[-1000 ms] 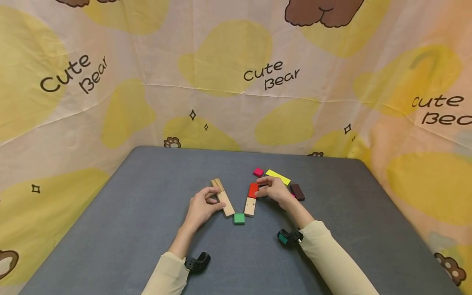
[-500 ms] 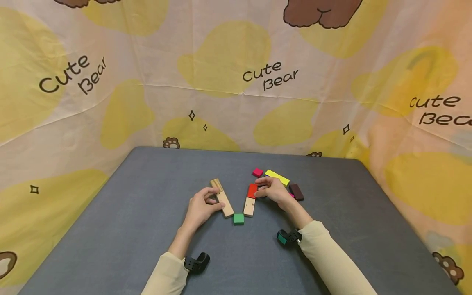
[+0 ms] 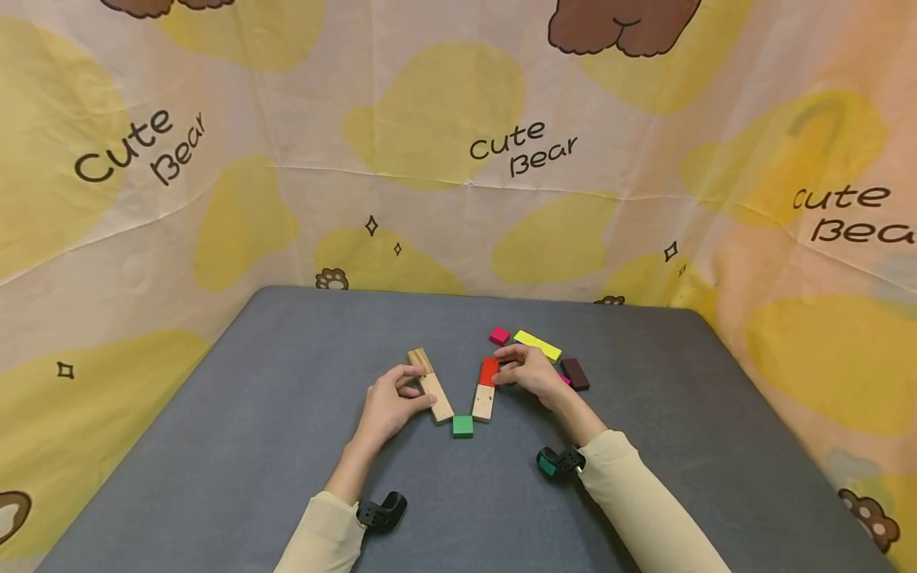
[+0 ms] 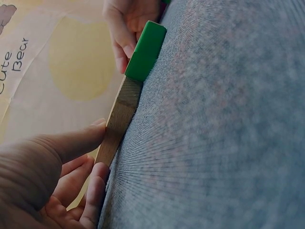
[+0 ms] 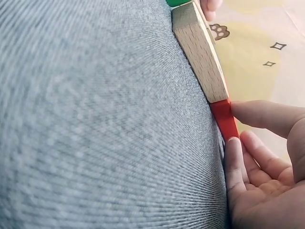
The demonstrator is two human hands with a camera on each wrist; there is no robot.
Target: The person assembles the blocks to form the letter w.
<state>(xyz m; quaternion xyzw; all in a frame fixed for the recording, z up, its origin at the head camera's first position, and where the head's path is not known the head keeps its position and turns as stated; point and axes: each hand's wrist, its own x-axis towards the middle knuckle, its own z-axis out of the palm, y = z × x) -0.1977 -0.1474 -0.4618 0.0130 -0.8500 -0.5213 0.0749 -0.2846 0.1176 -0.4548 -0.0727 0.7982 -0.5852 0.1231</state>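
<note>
Two rows of blocks lean apart in a V on the grey table. The left row has a pale wooden block (image 3: pixel 437 398) below a darker wooden block (image 3: pixel 421 359). My left hand (image 3: pixel 389 404) touches this row's outer side with thumb and forefinger spread apart. A red block (image 3: pixel 489 372) continues the right row above another pale wooden block (image 3: pixel 483 403). With thumb and forefinger, my right hand (image 3: pixel 531 372) holds the red block (image 5: pixel 225 120) at its outer side and far end. At the foot of the V lies a green block (image 3: pixel 462 426).
Behind my right hand lie a pink block (image 3: pixel 499 336), a yellow block (image 3: pixel 537 345) and a dark brown block (image 3: pixel 575 373), with other pieces partly hidden. A printed cloth (image 3: pixel 444 239) hangs behind the grey table (image 3: pixel 286 398).
</note>
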